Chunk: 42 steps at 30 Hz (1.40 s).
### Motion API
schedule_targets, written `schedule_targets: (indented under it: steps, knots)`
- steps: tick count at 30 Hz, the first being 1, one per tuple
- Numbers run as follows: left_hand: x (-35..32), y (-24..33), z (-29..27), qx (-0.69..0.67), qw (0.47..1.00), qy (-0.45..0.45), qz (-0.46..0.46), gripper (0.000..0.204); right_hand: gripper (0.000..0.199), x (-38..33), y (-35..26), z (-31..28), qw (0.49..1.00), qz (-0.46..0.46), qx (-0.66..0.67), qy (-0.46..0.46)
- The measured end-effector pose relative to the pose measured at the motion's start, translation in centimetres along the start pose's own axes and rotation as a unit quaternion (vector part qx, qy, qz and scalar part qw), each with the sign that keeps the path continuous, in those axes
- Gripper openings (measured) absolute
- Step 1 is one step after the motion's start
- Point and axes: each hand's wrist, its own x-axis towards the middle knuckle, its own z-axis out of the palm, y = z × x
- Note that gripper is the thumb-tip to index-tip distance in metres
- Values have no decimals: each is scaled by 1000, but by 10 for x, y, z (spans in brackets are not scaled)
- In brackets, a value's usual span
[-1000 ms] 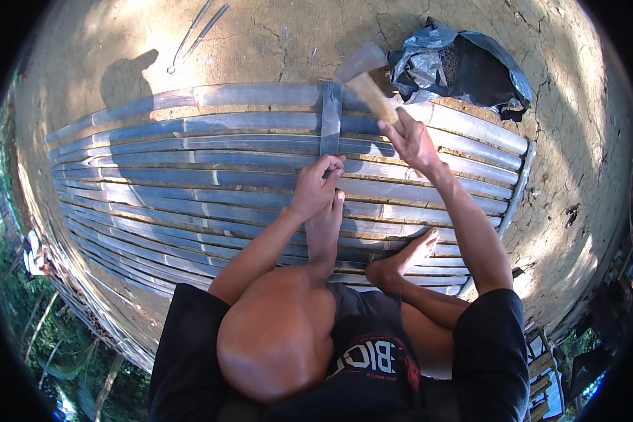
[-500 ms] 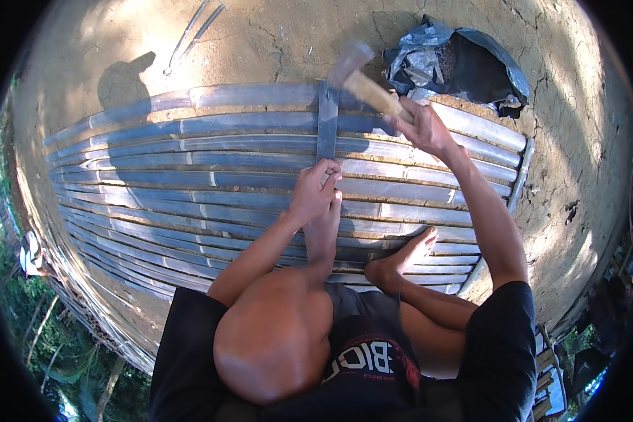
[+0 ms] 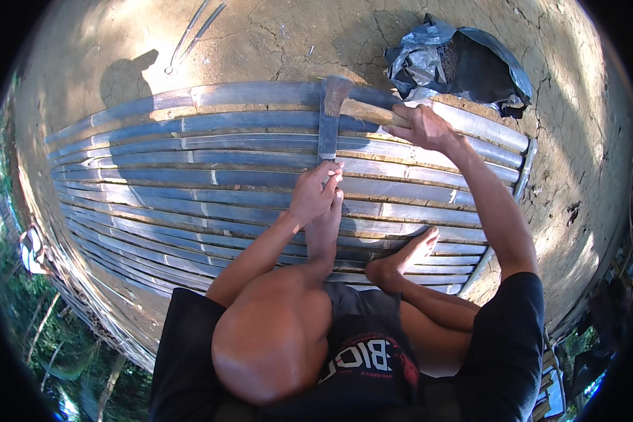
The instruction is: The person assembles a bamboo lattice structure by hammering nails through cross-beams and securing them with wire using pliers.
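Note:
My right hand (image 3: 429, 129) is closed round the wooden handle of a hammer (image 3: 369, 111). Its metal head is over the far part of a flat dark grey strip (image 3: 328, 137), which lies across the bamboo slats (image 3: 253, 178). Whether the strip is a blade or bamboo I cannot tell. At the strip's near end my left hand (image 3: 313, 193) is closed, its fingers curled and the part inside them hidden. It sits over my left foot, by the toes. My other foot (image 3: 408, 254) stands on the slats to the right.
An open black plastic bag (image 3: 489, 67) with small brownish contents lies beyond the slats. Two thin dark rods (image 3: 193, 35) lie on the cracked soil at the far left. A crosspiece (image 3: 526, 169) runs along the slats' right end. Plants (image 3: 56, 352) stand at lower left.
My right hand has swung the hammer down; its head has dropped from above the far edge onto or just over the strip. My left hand stays where it was.

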Motion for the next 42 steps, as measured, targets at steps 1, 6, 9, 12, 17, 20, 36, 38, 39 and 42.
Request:
schedule_targets:
  steps: [1,6,9,12,17,20,36,38,39,42]
  knots:
    - [1,1,-1,5,1000,-9,-9,13,52,-2,5,-1,1000,-2,-4,-10]
    - [-1,3,2,-7,1000,14,-6,11,47,1,-15,20,962,167,200,87]
    - [-5,-1,-3,-3,999,44,-1,11,45,-7,-5,9,996,77,36,-28]
    - [15,-3,-23,-22,991,130,1,15,52,-28,-24,19,969,161,183,44]
    - [126,8,-87,103,964,242,-25,21,51,-2,-45,16,870,298,348,182]
    - [170,0,-119,170,955,239,-52,22,53,7,-51,36,866,303,337,211]
    - [260,-51,-330,379,845,355,-130,39,24,-55,-76,69,877,275,213,331]
    - [249,-53,-338,343,869,352,-64,30,23,-47,-82,61,875,224,235,359]
    - [239,-43,-319,390,864,319,-19,26,23,-46,-86,53,883,211,194,372]
    - [190,23,-261,413,884,213,47,21,26,-28,-122,11,887,137,135,419]
